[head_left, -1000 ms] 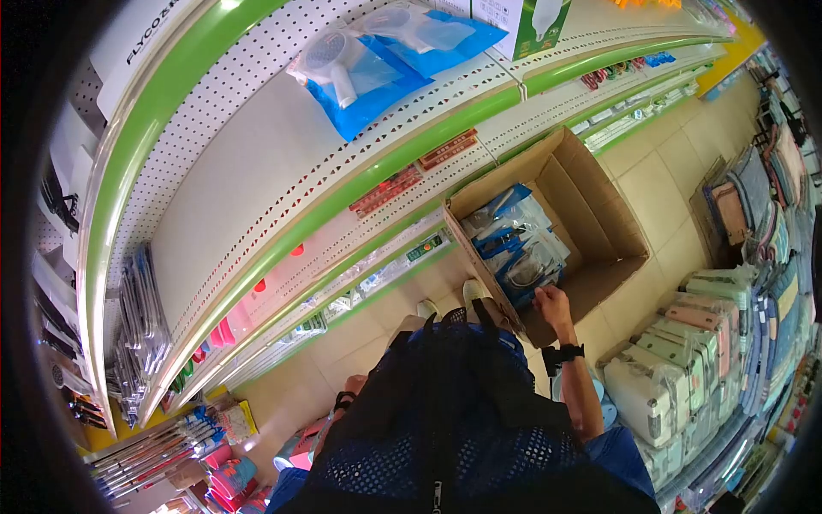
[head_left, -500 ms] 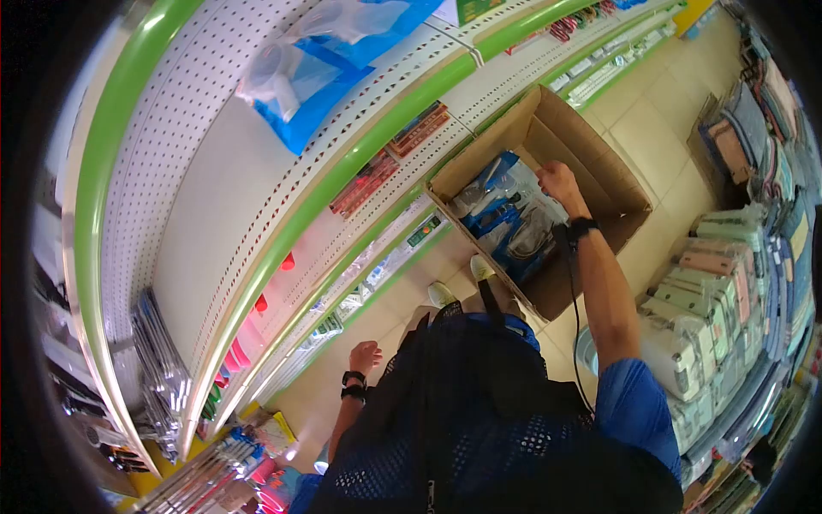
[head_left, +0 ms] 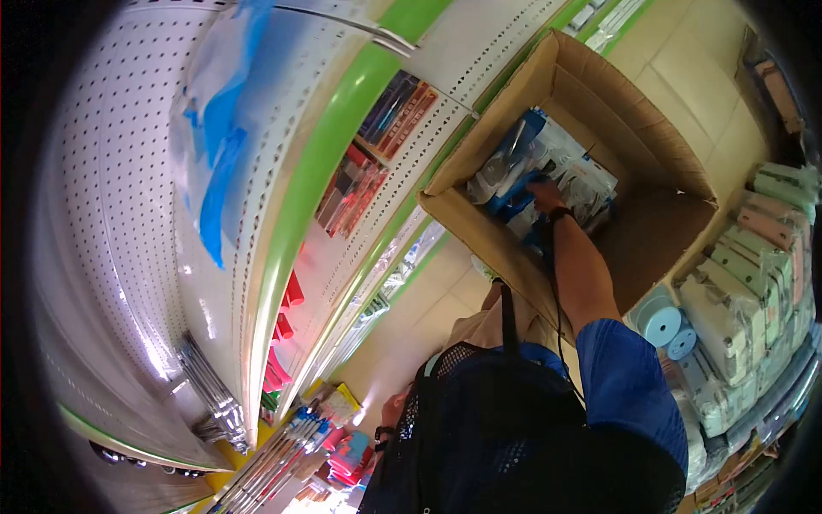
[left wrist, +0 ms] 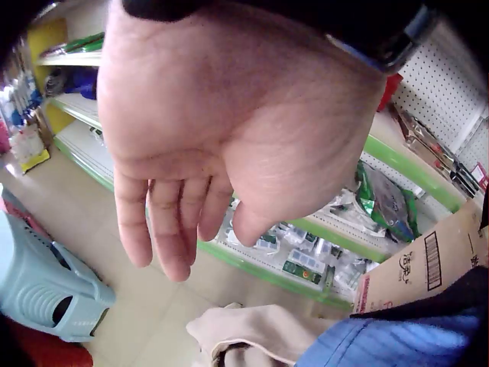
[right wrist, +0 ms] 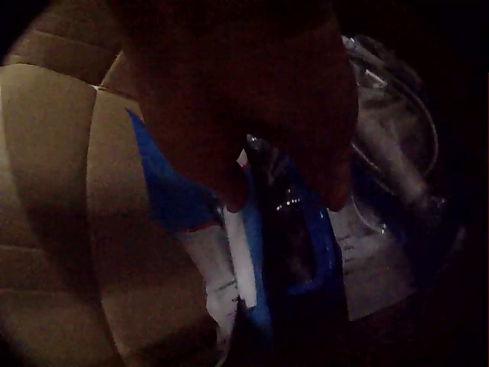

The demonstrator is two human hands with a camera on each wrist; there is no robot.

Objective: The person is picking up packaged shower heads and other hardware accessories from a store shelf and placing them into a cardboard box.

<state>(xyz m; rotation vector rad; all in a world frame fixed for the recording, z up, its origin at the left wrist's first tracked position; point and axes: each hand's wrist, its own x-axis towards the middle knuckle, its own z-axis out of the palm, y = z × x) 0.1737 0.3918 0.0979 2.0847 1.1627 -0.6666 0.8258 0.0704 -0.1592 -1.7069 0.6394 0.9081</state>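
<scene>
Inside the cardboard box (head_left: 616, 94), my right hand (head_left: 546, 199) reaches down onto a pile of clear and blue plastic packets (head_left: 591, 180). In the dark right wrist view, the thumb and fingers point down and stand apart, with the upright blue edge of a packet (right wrist: 321, 245) between them. A clear bag (right wrist: 393, 145) with a pale, handle-like item inside lies beside the fingers. My left hand (left wrist: 229, 130) hangs by my side with loosely bent fingers, holding nothing, above the tiled floor.
Shelving with green edges (head_left: 312, 180) runs along the left and holds a blue and clear bag (head_left: 218, 163) and red boxes (head_left: 355, 188). Wrapped pale bundles (head_left: 728, 317) are stacked at right. A light blue plastic stool (left wrist: 53, 275) stands near my left hand.
My right hand has moved from the box's near edge, over the packets, and down onto them. My left arm swung forward, then back to my side. The view has moved nearer the box.
</scene>
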